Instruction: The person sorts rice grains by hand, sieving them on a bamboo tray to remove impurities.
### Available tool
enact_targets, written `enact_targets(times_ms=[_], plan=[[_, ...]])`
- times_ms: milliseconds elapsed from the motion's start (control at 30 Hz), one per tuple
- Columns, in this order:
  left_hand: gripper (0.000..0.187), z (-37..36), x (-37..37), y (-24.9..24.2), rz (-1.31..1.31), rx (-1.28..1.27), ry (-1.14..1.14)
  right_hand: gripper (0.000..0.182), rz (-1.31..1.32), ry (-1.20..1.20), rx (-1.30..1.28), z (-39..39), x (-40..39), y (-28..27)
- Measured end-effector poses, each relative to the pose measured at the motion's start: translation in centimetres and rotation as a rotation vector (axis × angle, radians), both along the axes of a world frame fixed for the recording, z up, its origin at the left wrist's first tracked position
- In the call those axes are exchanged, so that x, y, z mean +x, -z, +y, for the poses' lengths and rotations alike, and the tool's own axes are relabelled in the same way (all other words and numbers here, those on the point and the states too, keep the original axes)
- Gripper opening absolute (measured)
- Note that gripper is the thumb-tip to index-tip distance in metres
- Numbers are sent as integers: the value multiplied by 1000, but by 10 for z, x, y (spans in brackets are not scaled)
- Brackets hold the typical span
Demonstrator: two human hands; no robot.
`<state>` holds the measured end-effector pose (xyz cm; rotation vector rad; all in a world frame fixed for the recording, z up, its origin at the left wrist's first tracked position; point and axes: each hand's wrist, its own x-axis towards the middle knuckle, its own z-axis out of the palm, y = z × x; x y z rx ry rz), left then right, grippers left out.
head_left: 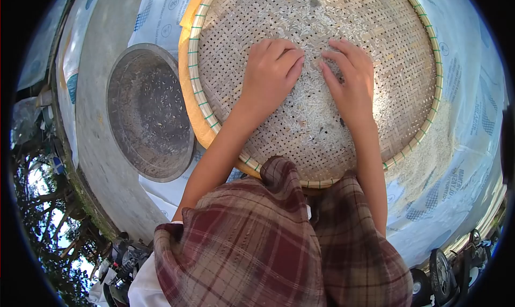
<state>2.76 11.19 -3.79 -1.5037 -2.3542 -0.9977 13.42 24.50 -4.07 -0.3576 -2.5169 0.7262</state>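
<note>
A round woven bamboo winnowing tray (pixel 230 44), its rim bound with green ties, sits in front of my body. Whitish rice grains (pixel 311 106) lie scattered over its middle, with a few dark specks among them. My left hand (pixel 271 73) is over the tray left of the grains, its fingers curled in and the thumb against the index finger. Whatever it may pinch is too small to make out. Opposite it, my right hand (pixel 351 76) hovers at the grains with bent fingers apart and a gap between thumb and index finger. Nothing shows in it.
A grey metal basin (pixel 153 111) with a few grains stands left of the tray. Yellow-orange material (pixel 186 65) shows beneath the tray's left rim. Loose grain (pixel 429 156) is spread on the printed plastic sheet (pixel 466 87) at right. Wheeled vehicles (pixel 442 275) stand at the lower right edge.
</note>
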Motion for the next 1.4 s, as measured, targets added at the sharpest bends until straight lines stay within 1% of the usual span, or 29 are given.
enact_targets(times_ms=[33,100,233,300,333,400,433,500,533,600,633,700,733,800,867,933,1067,1133,1200,1233,1333,1400], plan=[[12,1,-1,-2,-1,-8,1,16,-13,3,1,-1,0,0],[12,0,2,-5,28,-118,28,16,-18,2,-15,-5,2,0],[9,0,2,-4,-12,-45,-12,15,16,16,6,-2,0,-1],[9,-3,4,-7,-472,40,-74,15,23,22,15,-1,1,-1],[9,-4,5,-8,-470,36,-74,16,33,27,21,-2,0,-1],[11,-5,5,-10,-739,114,-154,16,54,41,-10,-2,-1,-1],[11,-6,4,-10,-740,115,-151,16,69,55,-40,-2,-1,-2],[13,-8,1,-9,-632,101,-162,17,82,63,-35,-1,-1,-1],[13,-7,2,-10,-633,103,-159,17,94,71,-35,-1,0,-1],[11,-4,3,-15,-528,45,-136,16,92,70,-14,-1,-1,0],[11,-4,2,-14,-528,47,-135,16,85,67,-2,-2,0,0],[11,-4,1,-10,-224,-44,-57,16,78,68,-11,-2,1,0],[11,-3,1,-10,-221,-39,-55,16,72,71,-19,-2,1,0],[12,-2,1,-13,-137,-103,3,16,65,75,-9,-2,3,-2],[12,-2,1,-16,-181,-100,3,17,59,75,-3,-4,4,-7],[12,-1,-2,-17,-224,-100,-4,21,81,126,-97,-7,3,-15],[11,0,-4,-18,-172,-117,57,24,94,171,-106,-13,7,-15],[11,1,-4,-18,-151,-118,73,27,15,157,-88,-12,10,-9],[12,2,-2,-20,-65,-207,80,27,-11,152,-65,-10,11,-9],[12,2,-1,-19,-68,-206,80,28,-37,147,-43,-9,11,-9],[10,3,0,-17,-9,-224,88,29,-45,149,-29,-10,12,-7],[5,1,4,-18,-381,-125,12,29,-40,146,-26,-9,11,-7]])
